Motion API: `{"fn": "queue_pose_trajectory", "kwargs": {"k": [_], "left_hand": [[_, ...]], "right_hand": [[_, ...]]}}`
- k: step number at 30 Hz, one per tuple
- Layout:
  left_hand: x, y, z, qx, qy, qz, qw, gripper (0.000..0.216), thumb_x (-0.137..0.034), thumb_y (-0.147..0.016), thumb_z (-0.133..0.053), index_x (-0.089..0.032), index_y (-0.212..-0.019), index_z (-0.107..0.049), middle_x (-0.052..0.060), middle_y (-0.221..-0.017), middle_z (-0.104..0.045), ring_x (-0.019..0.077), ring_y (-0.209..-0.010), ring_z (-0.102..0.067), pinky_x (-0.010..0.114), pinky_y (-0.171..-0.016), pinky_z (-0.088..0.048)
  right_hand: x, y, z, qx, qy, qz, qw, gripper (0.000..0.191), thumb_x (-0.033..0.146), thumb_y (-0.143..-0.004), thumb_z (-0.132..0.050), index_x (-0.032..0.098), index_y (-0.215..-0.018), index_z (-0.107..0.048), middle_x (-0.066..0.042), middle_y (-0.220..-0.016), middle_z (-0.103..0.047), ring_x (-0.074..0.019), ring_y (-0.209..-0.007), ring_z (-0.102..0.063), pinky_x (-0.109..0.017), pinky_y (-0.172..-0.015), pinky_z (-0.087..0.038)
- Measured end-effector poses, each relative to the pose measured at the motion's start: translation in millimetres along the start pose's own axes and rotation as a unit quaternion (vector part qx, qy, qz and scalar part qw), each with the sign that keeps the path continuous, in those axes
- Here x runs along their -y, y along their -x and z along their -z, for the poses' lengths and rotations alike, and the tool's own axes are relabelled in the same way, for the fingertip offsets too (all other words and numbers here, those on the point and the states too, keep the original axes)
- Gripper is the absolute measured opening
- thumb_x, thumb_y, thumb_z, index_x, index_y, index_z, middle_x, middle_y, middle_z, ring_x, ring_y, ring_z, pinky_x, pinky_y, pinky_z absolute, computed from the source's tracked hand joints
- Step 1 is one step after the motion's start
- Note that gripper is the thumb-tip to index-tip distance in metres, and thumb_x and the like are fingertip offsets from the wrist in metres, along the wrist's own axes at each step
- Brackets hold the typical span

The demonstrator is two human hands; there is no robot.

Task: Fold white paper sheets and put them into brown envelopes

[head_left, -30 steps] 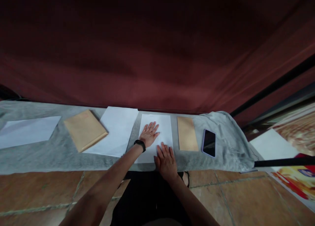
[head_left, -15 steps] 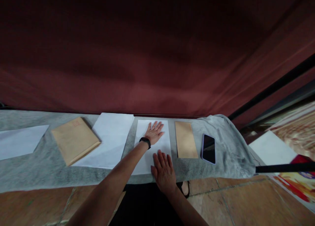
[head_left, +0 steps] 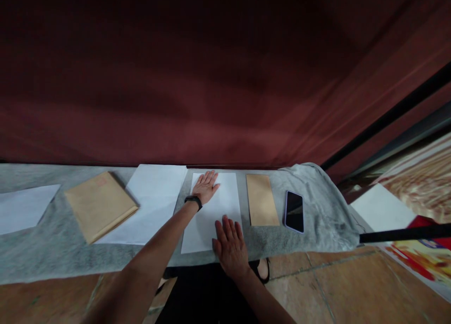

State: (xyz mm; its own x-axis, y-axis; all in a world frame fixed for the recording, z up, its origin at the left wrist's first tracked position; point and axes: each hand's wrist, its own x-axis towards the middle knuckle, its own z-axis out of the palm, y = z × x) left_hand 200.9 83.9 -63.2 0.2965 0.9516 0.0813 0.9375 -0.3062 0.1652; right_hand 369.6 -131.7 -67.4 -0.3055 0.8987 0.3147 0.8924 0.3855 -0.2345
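Note:
A white sheet of paper (head_left: 221,197) lies flat on the grey cloth in front of me. My left hand (head_left: 205,186), with a black band on the wrist, rests palm down on its upper left part, fingers outstretched. On the lower right of the same sheet lies my right hand (head_left: 231,246), also flat, fingers pointing away from me. Just right of the sheet is a brown paper envelope (head_left: 262,200). Nothing is gripped in either hand.
A stack of brown envelopes (head_left: 100,204) overlaps a white paper stack (head_left: 158,192) on the left. Farther left lies another white sheet (head_left: 26,209). A phone (head_left: 294,212) rests on the grey cloth (head_left: 324,216) at right. Behind hangs a dark red curtain (head_left: 218,103); a black bar (head_left: 405,233) sticks out right.
My left hand has slid left across the sheet, from its middle to its upper left. My right hand stays near the lower right. The whole view has shifted slightly.

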Motion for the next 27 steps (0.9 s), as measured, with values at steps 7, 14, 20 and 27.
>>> {"fn": "queue_pose_trajectory", "kwargs": {"k": [7, 14, 20, 27], "left_hand": [[-2, 62, 6, -0.014, -0.008, 0.066, 0.998, 0.064, -0.045, -0.103, -0.021, -0.01, -0.156, -0.033, 0.013, -0.162, -0.034, 0.0256, -0.153, -0.024, 0.046, -0.125, -0.02], [-43, 154, 4, -0.043, -0.011, -0.037, 0.998, 0.055, -0.042, -0.104, -0.03, -0.022, -0.154, -0.038, 0.007, -0.162, -0.035, 0.0254, -0.152, -0.026, 0.049, -0.124, -0.022], [-44, 196, 11, -0.05, -0.024, -0.034, 0.998, 0.055, -0.044, -0.103, -0.033, -0.024, -0.154, -0.039, 0.005, -0.161, -0.038, 0.0234, -0.151, -0.028, 0.048, -0.124, -0.024], [-25, 222, 12, -0.085, -0.024, 0.03, 0.996, 0.061, -0.043, -0.102, -0.031, -0.014, -0.155, -0.035, 0.012, -0.159, -0.038, 0.0253, -0.149, -0.034, 0.046, -0.123, -0.028]], "right_hand": [[0, 0, 2, -0.004, -0.002, 0.0, 1.0, 0.055, 0.04, -0.102, -0.047, 0.021, -0.154, -0.039, -0.012, -0.16, -0.038, -0.028, -0.146, -0.039, -0.049, -0.121, -0.028], [-4, 1, -5, -0.019, 0.007, 0.014, 1.0, 0.053, 0.04, -0.102, -0.048, 0.018, -0.15, -0.044, -0.014, -0.158, -0.04, -0.0295, -0.144, -0.041, -0.05, -0.119, -0.028], [-6, 3, -5, -0.019, 0.022, 0.021, 0.999, 0.054, 0.041, -0.103, -0.045, 0.017, -0.151, -0.044, -0.014, -0.159, -0.04, -0.0292, -0.144, -0.041, -0.048, -0.119, -0.029], [-16, 27, 2, -0.027, 0.039, 0.004, 0.999, 0.06, 0.04, -0.104, -0.04, 0.006, -0.153, -0.037, -0.02, -0.157, -0.04, -0.0303, -0.145, -0.038, -0.047, -0.118, -0.031]]}}
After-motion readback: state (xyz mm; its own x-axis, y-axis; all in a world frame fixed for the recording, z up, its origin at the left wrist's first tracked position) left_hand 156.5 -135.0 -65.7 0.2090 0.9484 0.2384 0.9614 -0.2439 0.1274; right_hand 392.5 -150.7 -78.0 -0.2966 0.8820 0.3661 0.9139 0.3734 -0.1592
